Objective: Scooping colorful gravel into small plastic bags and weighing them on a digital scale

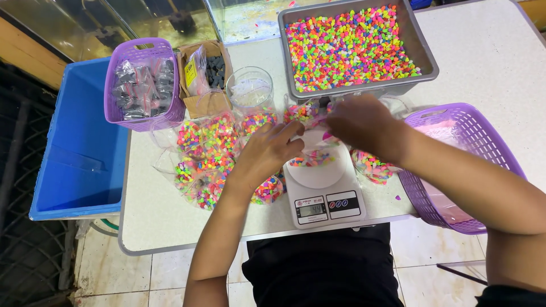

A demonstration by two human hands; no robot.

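Observation:
A white kitchen scale [325,196] stands at the table's near edge. Over its round platform both hands hold a small clear plastic bag [314,149] partly filled with multicoloured pebbles. My left hand [268,149] pinches the bag's left side at the top. My right hand [363,125] grips the bag's right side, its fingers closed over the opening. Just behind the hands sits a grey tray [420,45] full of bright pebbles.
Several filled pebble bags [206,152] lie left of the scale. A clear round tub [249,88], a cardboard box [200,102] and a purple basket of dark packets [142,85] stand behind them. Another purple basket [466,136] sits at right, a blue bin [79,142] beyond the table's left edge.

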